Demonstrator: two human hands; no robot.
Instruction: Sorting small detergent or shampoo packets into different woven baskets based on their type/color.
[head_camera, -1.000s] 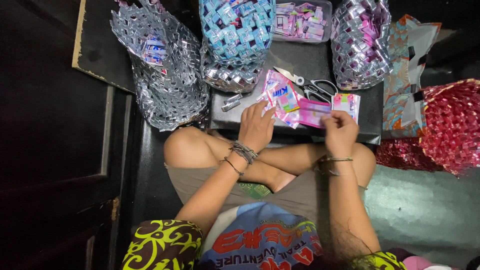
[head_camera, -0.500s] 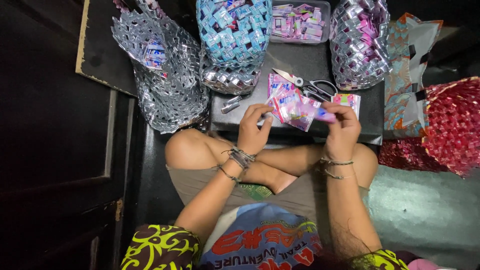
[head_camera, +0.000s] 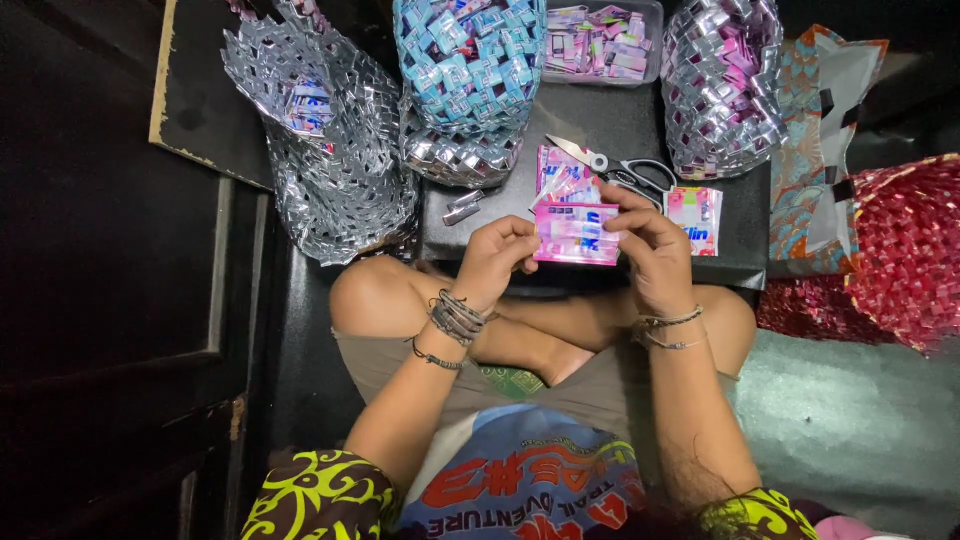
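both the left hand (head_camera: 497, 257) and right hand (head_camera: 650, 250) pinch a pink wrapper (head_camera: 576, 234); scissors (head_camera: 612, 168) lie just beyond it, woven baskets (head_camera: 470, 80) farther behind.

Woven baskets (head_camera: 470, 70) and a clear tub (head_camera: 600, 40) wall the worktop's (head_camera: 730, 255) far edge; scissors (head_camera: 620, 170) block mid-worktop; its near-left corner lies open.

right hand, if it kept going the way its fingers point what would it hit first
The right hand points up and left across the pink wrapper it holds; past that, probably the scissors, though depth is unclear.
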